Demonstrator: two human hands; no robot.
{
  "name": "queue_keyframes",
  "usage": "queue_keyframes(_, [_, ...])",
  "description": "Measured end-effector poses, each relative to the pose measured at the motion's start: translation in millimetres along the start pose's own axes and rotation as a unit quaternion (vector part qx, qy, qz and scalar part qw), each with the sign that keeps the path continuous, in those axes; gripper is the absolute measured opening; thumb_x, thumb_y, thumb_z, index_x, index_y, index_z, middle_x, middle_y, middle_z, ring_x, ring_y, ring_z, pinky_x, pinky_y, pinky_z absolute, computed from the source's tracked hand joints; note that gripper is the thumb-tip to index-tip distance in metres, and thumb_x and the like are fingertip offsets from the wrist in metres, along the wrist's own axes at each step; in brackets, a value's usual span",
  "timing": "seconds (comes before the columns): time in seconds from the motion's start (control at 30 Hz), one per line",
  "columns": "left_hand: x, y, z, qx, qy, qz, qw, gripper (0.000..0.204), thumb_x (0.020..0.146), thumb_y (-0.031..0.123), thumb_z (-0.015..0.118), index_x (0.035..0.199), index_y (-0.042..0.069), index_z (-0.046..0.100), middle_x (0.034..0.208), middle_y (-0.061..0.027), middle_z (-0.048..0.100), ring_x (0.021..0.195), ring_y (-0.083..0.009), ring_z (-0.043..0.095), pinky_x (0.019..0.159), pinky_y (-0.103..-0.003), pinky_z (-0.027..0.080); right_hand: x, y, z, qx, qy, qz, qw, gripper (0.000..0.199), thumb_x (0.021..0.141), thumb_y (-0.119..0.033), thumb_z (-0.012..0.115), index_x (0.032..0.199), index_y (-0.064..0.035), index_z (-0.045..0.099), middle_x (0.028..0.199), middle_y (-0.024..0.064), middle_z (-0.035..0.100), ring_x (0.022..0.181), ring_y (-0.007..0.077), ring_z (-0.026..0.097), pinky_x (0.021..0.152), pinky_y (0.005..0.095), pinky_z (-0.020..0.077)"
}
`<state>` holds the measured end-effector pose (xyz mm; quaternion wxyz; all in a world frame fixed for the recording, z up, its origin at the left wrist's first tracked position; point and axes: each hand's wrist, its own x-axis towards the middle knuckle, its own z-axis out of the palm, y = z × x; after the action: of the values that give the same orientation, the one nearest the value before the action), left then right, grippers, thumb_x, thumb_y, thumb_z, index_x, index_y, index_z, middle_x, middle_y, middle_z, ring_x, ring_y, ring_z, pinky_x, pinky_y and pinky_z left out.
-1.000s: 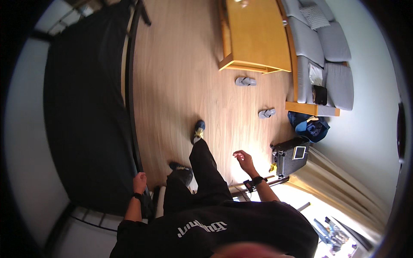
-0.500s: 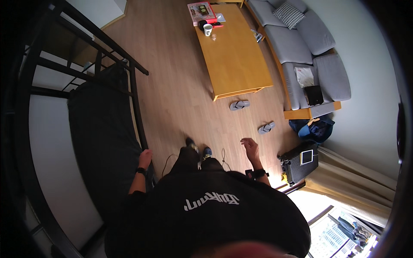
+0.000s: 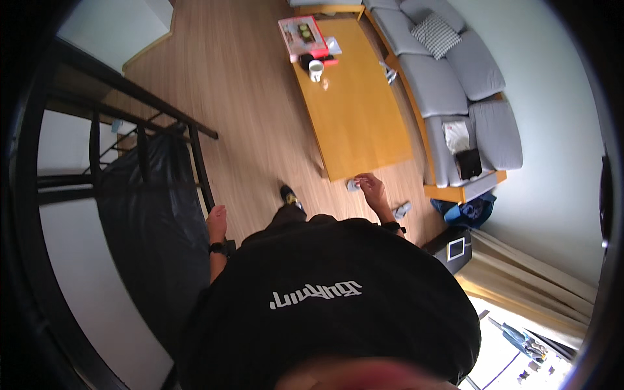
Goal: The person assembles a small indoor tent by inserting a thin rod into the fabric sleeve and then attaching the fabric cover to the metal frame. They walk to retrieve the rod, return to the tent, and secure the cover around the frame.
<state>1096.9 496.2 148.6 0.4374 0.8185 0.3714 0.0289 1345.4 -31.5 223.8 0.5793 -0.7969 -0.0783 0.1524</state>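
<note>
My left hand point(image 3: 217, 222) hangs at my side, close to the black metal bed frame point(image 3: 203, 166). Its fingers are loosely bent, and nothing shows in them. Out ahead of me, my right hand point(image 3: 372, 190) is over the floor by the near end of the wooden coffee table point(image 3: 357, 117). The fingers of that hand are slightly curled and apart, with nothing visible between them. Behind it a grey flip-flop point(image 3: 352, 185) is partly hidden. Another flip-flop point(image 3: 402, 209) lies just right of my right wrist.
On the table's far end are a white mug point(image 3: 315, 70) and a red-edged box point(image 3: 302, 38). A grey sofa point(image 3: 422, 84) runs along the right wall. Nearer on the right stand a dark suitcase point(image 3: 448, 250) and beige curtains point(image 3: 520, 276). My shoe point(image 3: 289, 195) is on the wood floor.
I have stepped forward, so the table and flip-flops are nearer. My right hand has swung forward to the table's near end, and my left hand is further along the bed frame.
</note>
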Motion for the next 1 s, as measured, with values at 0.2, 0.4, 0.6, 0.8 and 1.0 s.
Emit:
queue_keyframes(0.2, [150.9, 113.7, -54.4, 0.064, 0.007, 0.06, 0.996, 0.025, 0.102, 0.018, 0.062, 0.118, 0.001, 0.072, 0.107, -0.0152, 0.077, 0.101, -0.0274, 0.072, 0.089, -0.037, 0.055, 151.2, -68.4, 28.8, -0.01, -0.001, -0.033, 0.999, 0.023, 0.102, -0.013, 0.058, 0.112, 0.0018, 0.071, 0.103, 0.0109, 0.078, 0.096, 0.017, 0.074, 0.087, 0.0316, 0.057])
queue_keyframes(0.4, [302.6, 166.1, -58.6, 0.039, -0.047, 0.088, 0.994, 0.025, 0.1, 0.019, 0.064, 0.118, 0.003, 0.071, 0.108, -0.0184, 0.076, 0.101, -0.0313, 0.074, 0.088, -0.038, 0.057, 299.4, -90.2, 77.1, -0.003, -0.021, -0.011, 1.0, 0.02, 0.101, -0.013, 0.06, 0.112, -0.0015, 0.072, 0.103, 0.0098, 0.078, 0.097, 0.018, 0.074, 0.087, 0.0333, 0.0577])
queue_keyframes(0.6, [433.4, 180.3, -44.6, 0.118, -0.234, 0.022, 0.965, 0.033, 0.098, 0.027, 0.067, 0.122, 0.005, 0.071, 0.104, -0.0171, 0.076, 0.095, -0.0286, 0.074, 0.084, -0.038, 0.058, 479.1, -134.4, 128.9, -0.008, -0.062, -0.014, 0.998, 0.02, 0.1, -0.013, 0.06, 0.111, -0.001, 0.072, 0.1, 0.0104, 0.077, 0.097, 0.0188, 0.075, 0.088, 0.0338, 0.0581])
queue_keyframes(0.8, [582.8, 212.3, -72.2, 0.1, -0.084, 0.021, 0.991, 0.026, 0.097, 0.023, 0.067, 0.114, 0.004, 0.073, 0.097, -0.0156, 0.077, 0.089, -0.0259, 0.075, 0.08, -0.039, 0.059, 677.6, -205.2, 166.0, 0.01, -0.125, -0.011, 0.992, 0.022, 0.103, -0.016, 0.058, 0.114, 0.0002, 0.07, 0.105, 0.0106, 0.076, 0.1, 0.0175, 0.072, 0.092, 0.0339, 0.0565])
queue_keyframes(1.0, [760.3, 268.1, -103.0, -0.069, 0.012, -0.059, 0.996, 0.023, 0.098, 0.015, 0.063, 0.113, 0.001, 0.072, 0.1, -0.0154, 0.077, 0.092, -0.0255, 0.074, 0.081, -0.038, 0.058, 897.0, -268.4, 215.3, 0.05, -0.167, -0.038, 0.984, 0.021, 0.105, -0.012, 0.056, 0.113, 0.0022, 0.069, 0.105, 0.0101, 0.075, 0.101, 0.0175, 0.072, 0.091, 0.0328, 0.0577])
